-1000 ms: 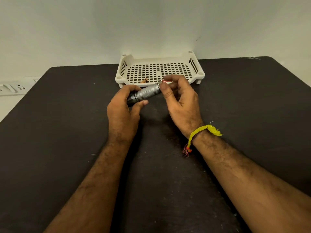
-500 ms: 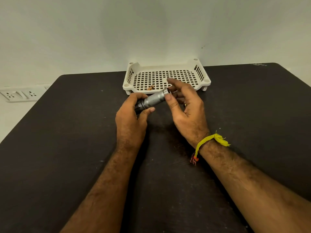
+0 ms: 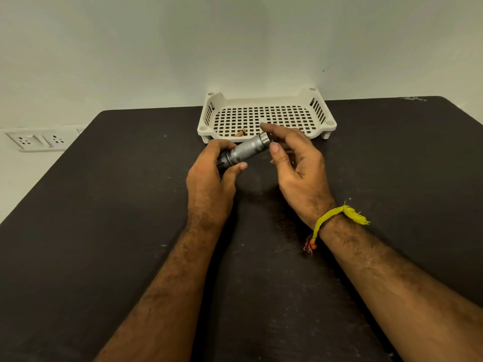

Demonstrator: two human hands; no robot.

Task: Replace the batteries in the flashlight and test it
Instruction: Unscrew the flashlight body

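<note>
A silver knurled flashlight (image 3: 247, 150) is held tilted above the black table (image 3: 104, 231), its tail end pointing up and right. My left hand (image 3: 209, 184) grips its dark head end. The thumb and forefinger of my right hand (image 3: 295, 163) close lightly around the open tail end; the other fingers are spread. No battery shows at the tail. A small brown cylinder (image 3: 240, 132) lies in the white perforated tray (image 3: 330, 124), just behind the flashlight.
The tray stands at the table's far edge against a pale wall. White wall sockets (image 3: 34, 139) sit at the left, beyond the table's edge. A yellow thread is tied around my right wrist (image 3: 332, 220).
A red-and-white battery tip showed at the flashlight's tail one second ago; it is out of sight now. My right fingers have opened somewhat around the tail. The left hand keeps its grip.
</note>
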